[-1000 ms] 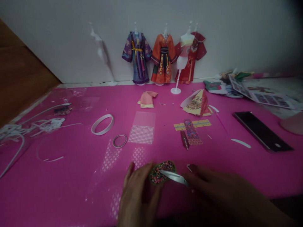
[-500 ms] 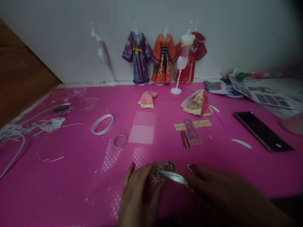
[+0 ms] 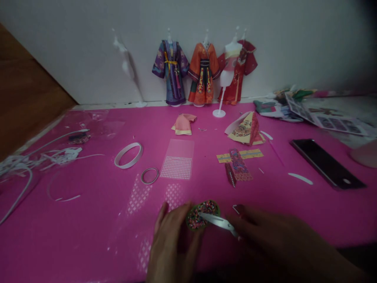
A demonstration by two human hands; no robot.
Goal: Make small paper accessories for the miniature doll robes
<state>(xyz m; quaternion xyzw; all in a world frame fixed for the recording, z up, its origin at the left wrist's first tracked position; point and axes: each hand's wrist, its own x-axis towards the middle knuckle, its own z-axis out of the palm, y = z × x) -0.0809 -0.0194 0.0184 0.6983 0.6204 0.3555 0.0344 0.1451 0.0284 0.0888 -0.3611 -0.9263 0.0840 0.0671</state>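
At the near edge of the pink mat, my left hand [image 3: 173, 239] is closed around the side of a small green-rimmed container [image 3: 218, 208] full of tiny multicoloured beads [image 3: 194, 220]. My right hand [image 3: 265, 232] grips a pair of small silver scissors [image 3: 219, 221], whose blades are together and whose tip points into the beads. The handles are hidden by my fingers. Beside my right fingers shows a dark red fabric piece [image 3: 240, 209] with a white beaded edge; whether the fingers hold it too, I cannot tell.
A sheet of stick-on gems [image 3: 176, 167], two tape rolls [image 3: 129, 155] and patterned fabric strips [image 3: 240, 163] lie ahead. Doll mannequins in robes [image 3: 204, 74] stand by the wall. A phone [image 3: 326, 163] is at right, white cords [image 3: 61, 156] at left.
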